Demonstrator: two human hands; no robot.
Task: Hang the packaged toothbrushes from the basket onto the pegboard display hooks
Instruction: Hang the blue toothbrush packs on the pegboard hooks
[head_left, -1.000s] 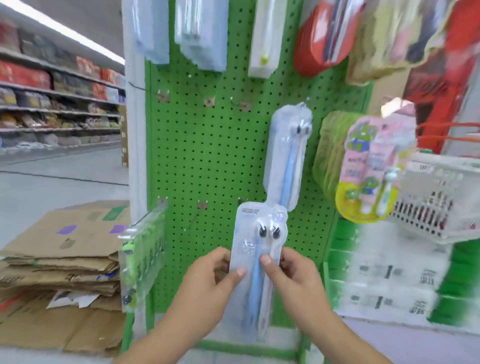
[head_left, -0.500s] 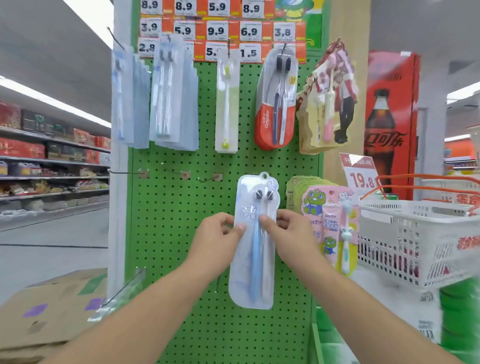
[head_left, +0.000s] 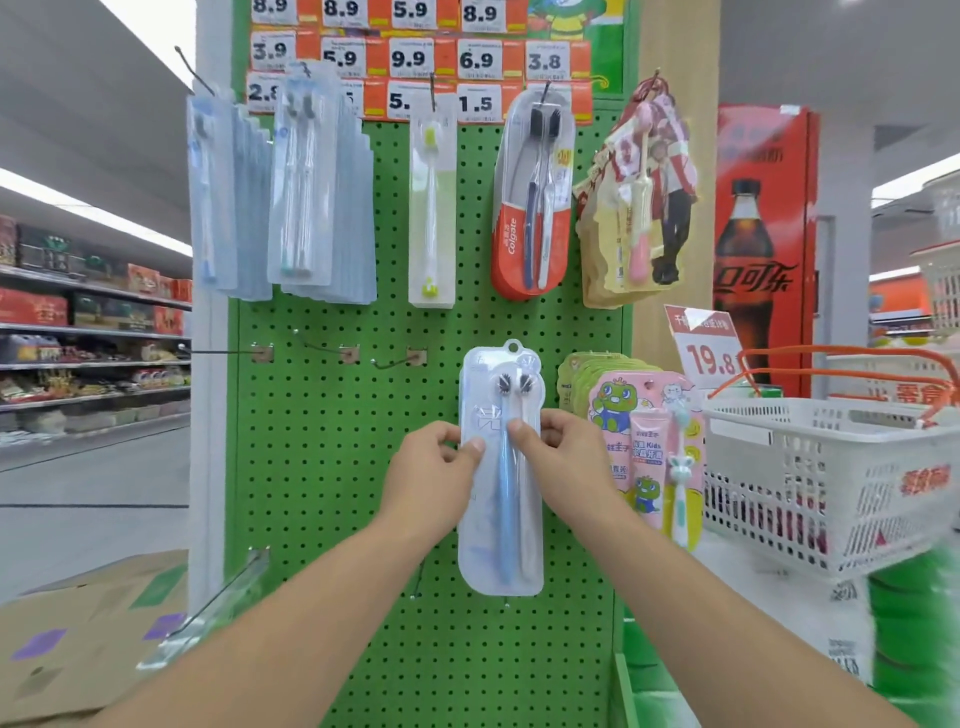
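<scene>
A clear toothbrush pack (head_left: 501, 467) is held upright against the green pegboard (head_left: 322, 467), pinched at its edges by the left hand (head_left: 434, 480) and right hand (head_left: 563, 467).

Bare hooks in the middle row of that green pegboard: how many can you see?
3: a long straight hook at the left edge, a bent hook next to it, and a drooping hook just left of the held toothbrush pack, which may hide another.

Pack (head_left: 501, 467) edges hidden under left fingers (head_left: 457, 441) and right fingers (head_left: 540, 431). Hook behind pack's hang hole not visible. Basket (head_left: 831, 467), right of fingers, blurred, contents unreadable.
</scene>
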